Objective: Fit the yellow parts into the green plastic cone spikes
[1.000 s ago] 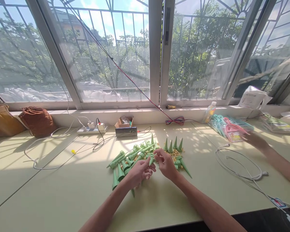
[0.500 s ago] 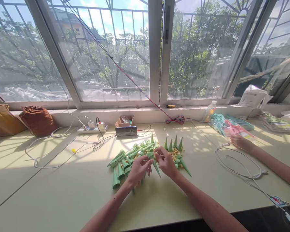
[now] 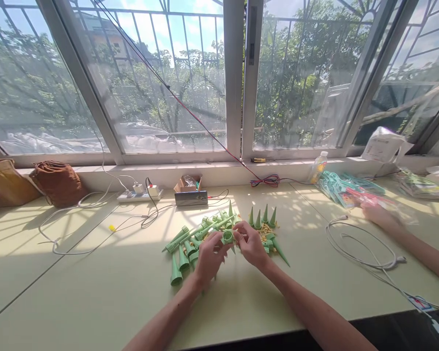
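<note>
In the head view, my left hand [image 3: 209, 253] grips a hollow green plastic spike [image 3: 227, 237] by its wide end. The round opening faces me, and the point shows only partly below. My right hand [image 3: 251, 244] is closed, thumb and fingertips pinched against the right side of the spike's collar. Whatever small piece sits in that pinch is hidden. Around my hands lies a pile of green spikes [image 3: 183, 262], some on their sides. Several upright spikes [image 3: 258, 219] stand behind my right hand, beside small yellow pieces [image 3: 266, 229].
At the right, another person's hand [image 3: 376, 214] handles a pink item in clear plastic [image 3: 373, 197], near bagged teal items [image 3: 332, 187]. A white cable [image 3: 329, 239] loops on the table. Behind are a power strip [image 3: 141, 195], a small box [image 3: 190, 184] and a bottle [image 3: 319, 165].
The spike in my left hand has tipped so its open end now faces me. My right hand stays nearly in place. The other person's hand has shifted right with the pink item.
</note>
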### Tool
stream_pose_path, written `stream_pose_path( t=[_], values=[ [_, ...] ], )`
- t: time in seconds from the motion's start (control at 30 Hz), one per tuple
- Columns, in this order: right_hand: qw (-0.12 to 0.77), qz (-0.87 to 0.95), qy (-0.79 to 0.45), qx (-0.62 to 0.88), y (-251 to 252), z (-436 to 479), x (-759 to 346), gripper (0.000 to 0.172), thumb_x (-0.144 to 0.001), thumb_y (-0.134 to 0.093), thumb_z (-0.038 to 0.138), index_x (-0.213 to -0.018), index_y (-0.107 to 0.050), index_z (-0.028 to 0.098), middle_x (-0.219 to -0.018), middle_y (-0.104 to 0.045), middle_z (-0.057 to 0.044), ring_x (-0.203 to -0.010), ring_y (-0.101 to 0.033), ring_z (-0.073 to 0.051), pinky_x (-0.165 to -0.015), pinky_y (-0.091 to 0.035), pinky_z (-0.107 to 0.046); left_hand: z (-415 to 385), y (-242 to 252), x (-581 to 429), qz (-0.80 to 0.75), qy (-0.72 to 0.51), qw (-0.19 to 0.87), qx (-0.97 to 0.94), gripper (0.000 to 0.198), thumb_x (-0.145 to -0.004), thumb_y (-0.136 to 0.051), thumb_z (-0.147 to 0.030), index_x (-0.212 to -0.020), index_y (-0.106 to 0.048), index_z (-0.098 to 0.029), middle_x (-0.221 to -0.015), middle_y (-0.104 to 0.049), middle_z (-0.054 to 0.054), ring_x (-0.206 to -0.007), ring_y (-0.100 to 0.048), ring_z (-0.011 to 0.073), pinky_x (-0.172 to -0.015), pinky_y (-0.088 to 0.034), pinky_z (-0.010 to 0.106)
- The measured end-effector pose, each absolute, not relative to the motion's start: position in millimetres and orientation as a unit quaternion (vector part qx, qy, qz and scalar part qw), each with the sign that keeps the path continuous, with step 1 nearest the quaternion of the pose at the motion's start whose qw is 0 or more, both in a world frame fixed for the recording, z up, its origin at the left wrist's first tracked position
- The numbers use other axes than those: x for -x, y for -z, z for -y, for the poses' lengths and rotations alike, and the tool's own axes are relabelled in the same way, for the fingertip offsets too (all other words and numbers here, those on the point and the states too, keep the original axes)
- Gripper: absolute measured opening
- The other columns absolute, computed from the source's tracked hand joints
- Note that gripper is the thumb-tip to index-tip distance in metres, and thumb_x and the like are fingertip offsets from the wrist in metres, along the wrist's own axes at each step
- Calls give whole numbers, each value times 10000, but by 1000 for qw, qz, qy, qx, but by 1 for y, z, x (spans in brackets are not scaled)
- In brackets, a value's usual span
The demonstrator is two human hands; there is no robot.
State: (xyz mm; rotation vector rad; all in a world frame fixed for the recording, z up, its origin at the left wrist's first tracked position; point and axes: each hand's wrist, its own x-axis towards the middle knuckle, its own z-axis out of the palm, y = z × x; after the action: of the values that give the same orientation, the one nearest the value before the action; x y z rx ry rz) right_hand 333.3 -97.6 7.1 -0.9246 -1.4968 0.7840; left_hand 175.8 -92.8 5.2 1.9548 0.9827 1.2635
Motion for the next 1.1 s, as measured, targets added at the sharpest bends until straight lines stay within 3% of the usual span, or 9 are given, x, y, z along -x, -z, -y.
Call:
stream_pose_path(
  t=[0.27,0.43,0.57,0.8,0.97,1.1],
  values=[
    [568,600,-410,387,-6,96,-333,229,-913,-521,441,-923,-506,212,-610,-463,54,-426,-366,-82,-386,-319,-195,92,-10,-171,-342,-469,140,-802,192,-932,-531,-302,-1013,-679,-211,-950,-660,77,-646,-589,121,-608,-517,232],
    [566,562,-470,378,-6,95,-333,256,-883,-559,460,-908,-492,214,-592,-428,70,-398,-317,-64,-325,-255,-171,91,-8,-169,-335,-454,121,-817,229,-945,-500,-279,-1076,-679,-224,-979,-685,84,-706,-632,143,-629,-517,234],
    [560,535,-510,374,-9,96,-332,290,-869,-570,496,-879,-467,225,-568,-411,90,-361,-255,-47,-294,-214,-165,91,-4,-173,-366,-465,163,-790,232,-925,-533,-268,-1106,-666,-212,-912,-696,62,-598,-612,118,-580,-506,228],
    [569,517,-541,341,-8,92,-332,354,-845,-613,533,-843,-485,203,-539,-508,83,-302,-326,-50,-283,-352,-199,91,-13,-177,-407,-496,309,-702,231,-870,-611,-323,-1034,-683,-177,-618,-618,-11,-448,-515,98,-450,-459,207],
    [515,521,-598,325,-8,93,-335,409,-840,-619,567,-791,-540,169,-609,-564,37,-349,-363,-41,-327,-392,-201,92,-18,-176,-393,-519,362,-667,273,-855,-631,-364,-1019,-682,-151,-559,-569,-22,-432,-497,101,-403,-437,200],
    [472,509,-657,296,-11,95,-336,432,-831,-641,562,-712,-540,159,-570,-480,50,-380,-340,-39,-332,-347,-187,92,-19,-176,-393,-524,356,-666,279,-865,-619,-364,-1030,-683,-149,-580,-572,-17,-444,-493,94,-416,-438,196]
  ],
)
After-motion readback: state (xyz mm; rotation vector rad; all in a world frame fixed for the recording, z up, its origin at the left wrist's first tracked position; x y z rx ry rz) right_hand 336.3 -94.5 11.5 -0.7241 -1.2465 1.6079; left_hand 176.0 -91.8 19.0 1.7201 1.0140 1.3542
